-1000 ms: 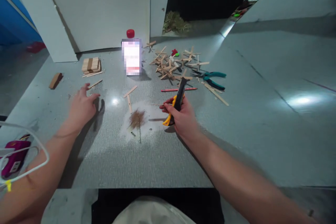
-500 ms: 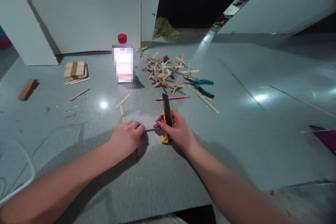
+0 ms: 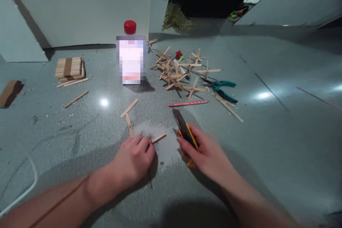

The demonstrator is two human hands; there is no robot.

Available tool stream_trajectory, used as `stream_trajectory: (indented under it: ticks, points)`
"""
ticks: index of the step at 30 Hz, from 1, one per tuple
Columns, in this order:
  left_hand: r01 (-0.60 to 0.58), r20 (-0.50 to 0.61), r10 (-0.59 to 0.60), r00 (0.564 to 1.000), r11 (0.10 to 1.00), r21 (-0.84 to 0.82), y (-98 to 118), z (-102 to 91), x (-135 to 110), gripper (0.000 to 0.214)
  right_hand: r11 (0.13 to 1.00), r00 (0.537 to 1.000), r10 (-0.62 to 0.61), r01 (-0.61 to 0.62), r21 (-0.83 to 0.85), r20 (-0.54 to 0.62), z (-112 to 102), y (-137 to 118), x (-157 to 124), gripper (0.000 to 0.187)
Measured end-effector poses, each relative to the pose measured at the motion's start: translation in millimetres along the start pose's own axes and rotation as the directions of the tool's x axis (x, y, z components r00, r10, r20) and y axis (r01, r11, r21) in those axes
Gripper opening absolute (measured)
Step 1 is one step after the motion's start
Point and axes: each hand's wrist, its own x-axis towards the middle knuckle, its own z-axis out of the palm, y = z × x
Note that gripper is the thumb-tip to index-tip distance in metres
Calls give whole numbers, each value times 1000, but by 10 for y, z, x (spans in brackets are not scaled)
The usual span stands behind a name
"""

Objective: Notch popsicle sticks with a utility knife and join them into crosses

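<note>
My left hand (image 3: 136, 158) is closed around a wooden craft stick (image 3: 159, 137), whose end sticks out to the right over a pale dusty patch. Just beyond these fingers lie two more sticks: a slanted one (image 3: 129, 108) and a second one (image 3: 129, 124) meeting it from below. To the right, my right hand (image 3: 204, 151) grips a yellow and black utility knife (image 3: 187, 131), its dark blade end pointing up and away. A gap separates the knife from the held stick. My palm hides part of the knife's handle.
Beyond my hands lie a red pencil (image 3: 188, 103), teal-handled pliers (image 3: 223, 89) and a pile of crossed sticks (image 3: 171, 73). A red-capped bottle (image 3: 130, 27) stands near the white panel. At left are a banded stack of sticks (image 3: 68, 67) and a brown block (image 3: 10, 92).
My right hand has moved right with the knife, away from the held stick, and the knife now leans left. The stick's right end is now uncovered. The view has shifted.
</note>
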Motion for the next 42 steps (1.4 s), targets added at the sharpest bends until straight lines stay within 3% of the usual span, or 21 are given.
stream_trajectory:
  ticks: [3, 6, 13, 23, 30, 37, 42]
  points:
    - [-11, -40, 12, 999, 1000, 17, 53, -11, 6, 25, 913, 979, -144, 187, -363, 142, -68, -40, -221, 28]
    - [-9, -57, 11, 998, 999, 32, 99, -19, 9, 25, 790, 948, -238, 316, -525, 213, -45, 28, -415, 42]
    - [-49, -50, 53, 997, 996, 69, 165, -13, 28, 25, 759, 895, -344, 442, -478, 282, 92, 261, -568, 65]
    - [-50, -46, 57, 997, 988, 149, 213, -11, 38, 31, 794, 906, -294, 409, -449, 305, 127, 229, -570, 73]
    - [-54, -64, 62, 996, 992, 113, 209, 5, 53, 28, 730, 867, -273, 468, -498, 416, 86, 241, -574, 85]
    - [-35, -83, 42, 996, 996, 88, 230, 26, 71, 28, 643, 857, -272, 500, -580, 438, 149, 272, -583, 88]
    - [-19, -111, 26, 993, 998, 61, 231, 60, 88, 27, 595, 851, -289, 518, -614, 438, 207, 261, -561, 66]
